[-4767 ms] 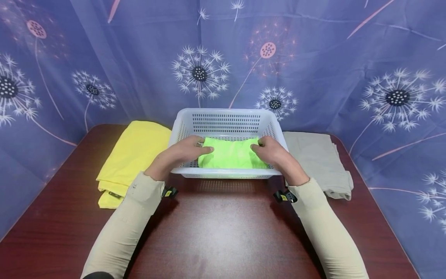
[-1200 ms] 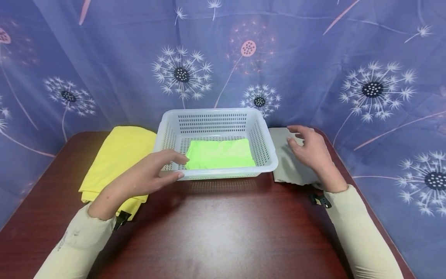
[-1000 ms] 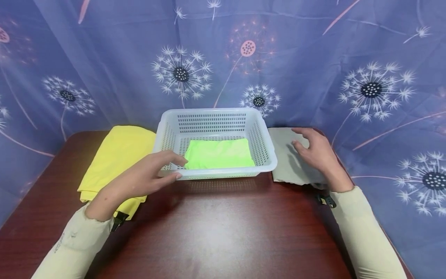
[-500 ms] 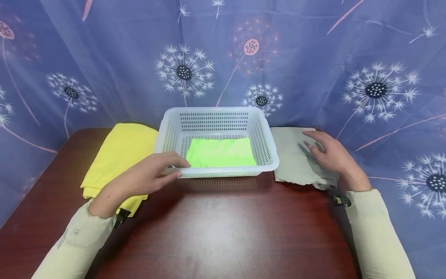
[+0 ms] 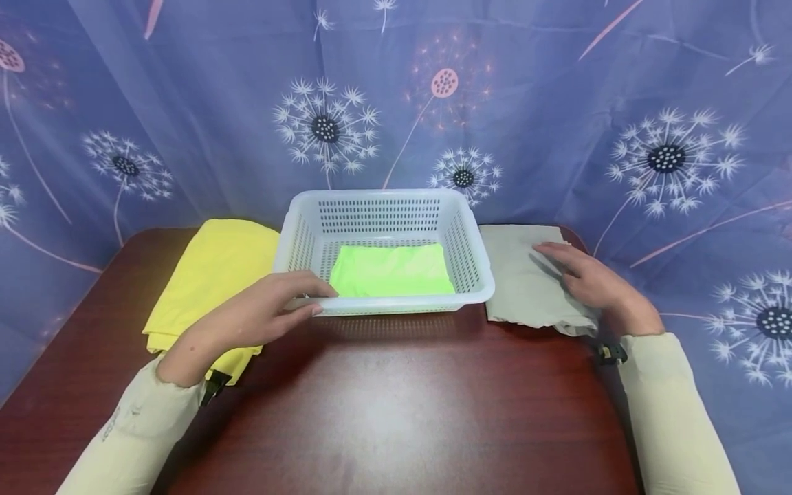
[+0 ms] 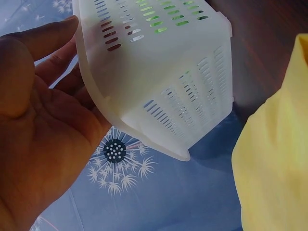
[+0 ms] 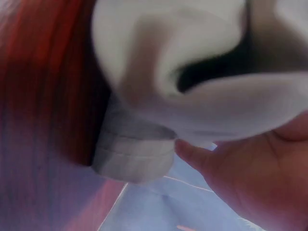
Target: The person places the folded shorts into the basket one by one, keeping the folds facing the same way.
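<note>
Grey cloth (image 5: pixel 526 282), folded flat; right hand (image 5: pixel 594 285) rests on it.

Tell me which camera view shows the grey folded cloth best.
The head view: the whole grey folded cloth lies right of the white basket, the right hand resting on it. The right wrist view shows only a blurred close-up of its edge; the left wrist view shows none.

Both arms out in pale long sleeves, forearms angled inward. Left hand (image 5: pixel 260 322) low and forward, palm turned in, fingers (image 5: pixel 309 285) loosely extended, thumb below them. Right hand (image 5: pixel 590 283) out to the side, palm down, fingers (image 5: pixel 553 251) straight and spread flat, wrist slightly raised.
</note>
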A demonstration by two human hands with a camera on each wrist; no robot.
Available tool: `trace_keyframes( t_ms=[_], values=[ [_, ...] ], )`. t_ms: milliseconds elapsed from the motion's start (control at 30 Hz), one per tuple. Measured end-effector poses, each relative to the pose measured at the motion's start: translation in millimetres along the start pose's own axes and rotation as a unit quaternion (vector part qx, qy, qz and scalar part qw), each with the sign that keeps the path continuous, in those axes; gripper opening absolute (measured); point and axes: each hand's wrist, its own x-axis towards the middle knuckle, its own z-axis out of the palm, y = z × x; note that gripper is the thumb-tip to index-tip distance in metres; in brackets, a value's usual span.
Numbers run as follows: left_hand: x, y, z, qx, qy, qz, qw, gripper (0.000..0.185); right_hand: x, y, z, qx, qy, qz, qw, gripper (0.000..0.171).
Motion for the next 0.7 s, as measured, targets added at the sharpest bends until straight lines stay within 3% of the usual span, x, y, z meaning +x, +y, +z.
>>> trace_keyframes(
  t_ms=[200, 433, 700],
  values=[
    [-0.6, -0.3, 0.7, -0.007, -0.004, -0.016, 0.9998, 0.027, 1.6, 2.7, 1.7, 0.007, -0.036, -0.007, 0.999, 0.061],
    [-1.4, -0.5, 1.2, -0.008, -0.006, -0.015, 0.9998, 0.027, -0.1, 3.5, 4.2, -0.006, -0.094, 0.029, 0.995, 0.062],
    [-1.0, -1.2, 0.7, -0.007, -0.011, -0.023, 0.9996, 0.028, -1.6, 4.7, 6.5, -0.003, -0.077, -0.005, 0.997, 0.058]
  ],
)
